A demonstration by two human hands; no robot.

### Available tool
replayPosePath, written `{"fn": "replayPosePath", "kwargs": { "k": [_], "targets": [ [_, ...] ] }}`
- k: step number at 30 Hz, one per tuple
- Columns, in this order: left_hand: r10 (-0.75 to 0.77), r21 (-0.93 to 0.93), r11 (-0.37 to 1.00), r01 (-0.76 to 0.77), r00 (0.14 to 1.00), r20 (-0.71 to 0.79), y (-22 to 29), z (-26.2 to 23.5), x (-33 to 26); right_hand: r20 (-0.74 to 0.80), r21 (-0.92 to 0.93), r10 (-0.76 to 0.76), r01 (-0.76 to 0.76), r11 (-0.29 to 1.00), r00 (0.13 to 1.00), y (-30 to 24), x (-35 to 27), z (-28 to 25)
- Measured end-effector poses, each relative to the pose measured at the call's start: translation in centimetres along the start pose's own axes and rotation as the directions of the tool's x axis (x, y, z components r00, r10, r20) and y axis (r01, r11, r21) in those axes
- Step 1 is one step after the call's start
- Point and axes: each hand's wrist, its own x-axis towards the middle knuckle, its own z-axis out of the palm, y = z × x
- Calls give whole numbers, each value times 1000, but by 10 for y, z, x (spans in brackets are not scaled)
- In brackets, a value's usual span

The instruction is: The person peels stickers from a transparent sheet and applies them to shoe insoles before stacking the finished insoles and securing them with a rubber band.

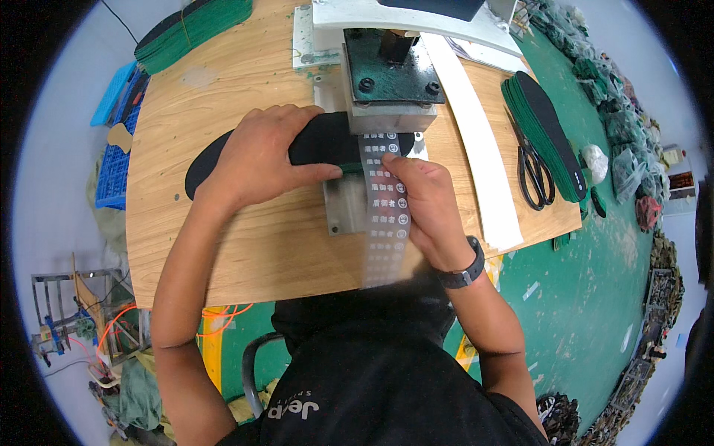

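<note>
A black insole [321,141] with a green edge lies crosswise, its right end under the block of a heat press [393,117]. My left hand [260,156] is laid over the insole, fingers at its far edge and thumb along its near edge, gripping it. A clear strip of transfer film [383,238] with rows of white print crosses the insole's right end and hangs toward me. My right hand [431,204] pinches the strip's right edge between thumb and fingers. Below the insole a metal base plate [343,204] shows. The insole's far right part is partly hidden by the film.
Stacked green-edged insoles [547,134] lie at the right, beside black scissors [534,171]. Another insole stack [190,33] sits at the far left. A long white strip [476,141] runs along the wooden table [245,253]. A blue crate [111,175] stands off the left edge.
</note>
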Motion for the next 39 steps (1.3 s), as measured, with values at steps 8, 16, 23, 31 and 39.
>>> {"fn": "replayPosePath", "kwargs": {
  "k": [8,16,23,31,39],
  "targets": [
    [-7,10,1000,7,1000,-19,6,0,-1,29,0,-82,82,997,996,8,3,-3],
    [136,-98,984,-151,981,-141,3,1,-2,27,59,-49,48,997,998,3,-6,-3],
    [64,-129,987,-90,979,-194,-3,6,-6,-124,-29,-68,65,997,990,-12,-37,-16],
    [-153,-454,891,-10,935,-321,-5,0,-7,-46,6,45,-45,999,998,-5,-37,-11],
    [-92,-440,897,-38,958,-271,-9,-1,-9,-6,-12,-21,21,1000,1000,-3,-5,-6]
  ]
}}
